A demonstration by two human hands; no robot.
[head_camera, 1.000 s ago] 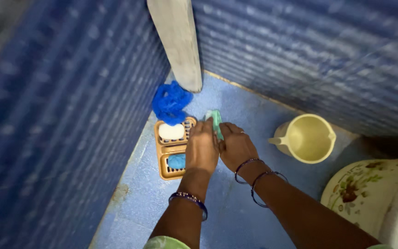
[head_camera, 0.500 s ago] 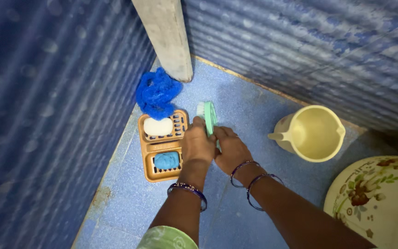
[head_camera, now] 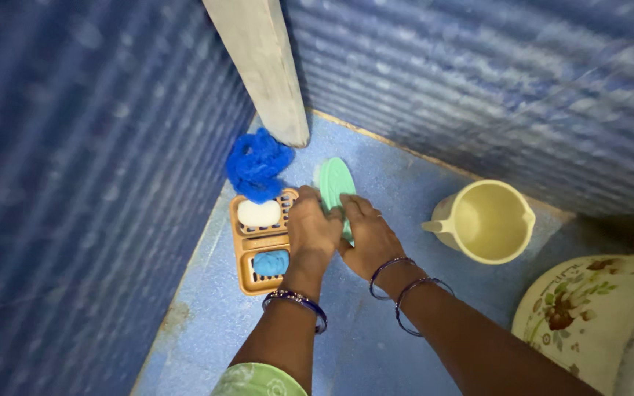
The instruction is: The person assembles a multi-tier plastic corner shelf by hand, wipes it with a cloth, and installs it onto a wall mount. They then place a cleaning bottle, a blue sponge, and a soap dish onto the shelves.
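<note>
Two hands, left (head_camera: pixel 312 231) and right (head_camera: pixel 370 238), fingers closing around one mint-green oval plastic brush (head_camera: pixel 335 185); one orange two-compartment soap tray (head_camera: pixel 246 257) sitting at nine o'clock, one cream plastic jug (head_camera: pixel 487 220) at three.

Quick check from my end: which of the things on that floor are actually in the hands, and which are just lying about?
In hand:
green brush, gripped by left hand and right hand

Lying about:
orange soap tray with white soap and blue soap
blue scrubber
cream jug
flowered bucket
</note>
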